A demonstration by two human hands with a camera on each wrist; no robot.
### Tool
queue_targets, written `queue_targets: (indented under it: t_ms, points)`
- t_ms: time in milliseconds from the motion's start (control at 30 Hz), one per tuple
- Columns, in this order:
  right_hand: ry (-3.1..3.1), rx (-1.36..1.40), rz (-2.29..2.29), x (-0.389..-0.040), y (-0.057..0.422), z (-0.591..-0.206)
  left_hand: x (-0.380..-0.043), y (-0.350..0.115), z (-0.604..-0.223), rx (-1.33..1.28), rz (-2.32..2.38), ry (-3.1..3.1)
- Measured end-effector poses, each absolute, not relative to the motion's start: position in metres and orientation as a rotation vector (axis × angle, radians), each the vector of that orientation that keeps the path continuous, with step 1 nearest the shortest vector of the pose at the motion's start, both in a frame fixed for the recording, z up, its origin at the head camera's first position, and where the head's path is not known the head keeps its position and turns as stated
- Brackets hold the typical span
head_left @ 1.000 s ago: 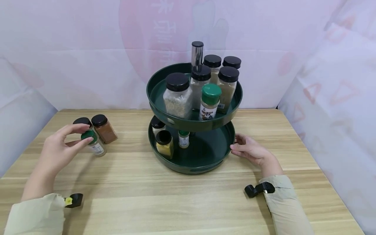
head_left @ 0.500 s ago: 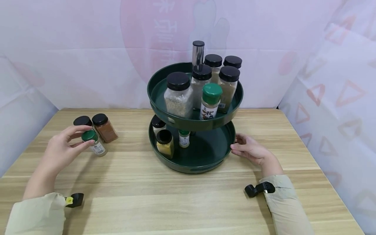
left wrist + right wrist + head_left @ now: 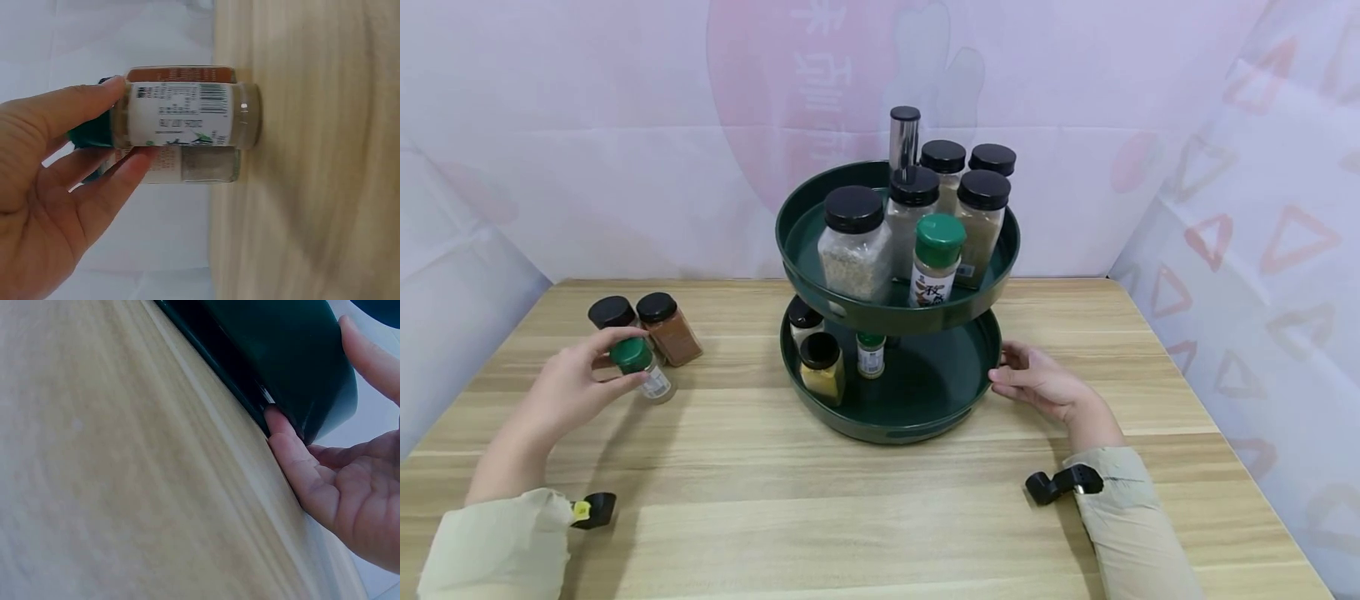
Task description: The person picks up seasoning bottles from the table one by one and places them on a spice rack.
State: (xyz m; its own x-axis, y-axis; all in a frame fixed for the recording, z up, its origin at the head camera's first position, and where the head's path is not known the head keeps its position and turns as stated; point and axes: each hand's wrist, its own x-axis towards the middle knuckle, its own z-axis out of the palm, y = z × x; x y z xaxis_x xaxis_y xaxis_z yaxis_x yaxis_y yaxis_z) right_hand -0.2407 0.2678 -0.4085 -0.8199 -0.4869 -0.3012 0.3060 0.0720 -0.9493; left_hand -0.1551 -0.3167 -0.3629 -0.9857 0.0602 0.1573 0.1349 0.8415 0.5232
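Observation:
At the table's left, my left hand (image 3: pixel 576 375) pinches a green-capped spice jar (image 3: pixel 655 383) between thumb and fingers near its cap. The left wrist view shows this jar (image 3: pixel 181 115) with a white barcode label and pale brown powder; its base looks at or close to the tabletop. Two black-capped jars stand just behind it, one (image 3: pixel 673 337) holding reddish-brown powder, the other (image 3: pixel 612 312) partly hidden. My right hand (image 3: pixel 1037 383) grips the right edge of the dark green two-tier spice rack (image 3: pixel 887 433), thumb at the lower tray's wall and fingers curled under it.
The rack's upper tray (image 3: pixel 805 250) bears several black-capped jars and a green-capped one (image 3: pixel 936 262) around a metal post (image 3: pixel 904 142). On the lower tray's left stand a yellow-powder jar (image 3: pixel 822 379), a black-capped jar (image 3: pixel 802 321) and a small green-capped jar (image 3: pixel 870 358). White cloth (image 3: pixel 625 167) surrounds the table.
My left hand has shifted slightly right and lower, with its fingers drawn closer around the green-capped jar. The right hand and the rack have hardly moved.

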Motion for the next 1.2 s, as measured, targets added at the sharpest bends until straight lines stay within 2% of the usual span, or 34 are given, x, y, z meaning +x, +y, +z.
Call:
queue_targets:
  t_ms: [533,967,1200]
  points:
    - [1.781,-0.173,-1.814,-0.241,0.267,-0.409,-0.157,-0.307,-0.367,-0.276,-0.896,-2.827]
    - [1.791,-0.169,-1.807,-0.242,0.267,-0.41,-0.155,-0.296,-0.357,-0.309,-0.949,-2.817]
    - [1.789,-0.17,-1.807,-0.241,0.268,-0.409,-0.154,-0.284,-0.354,-0.43,-1.024,-2.729]
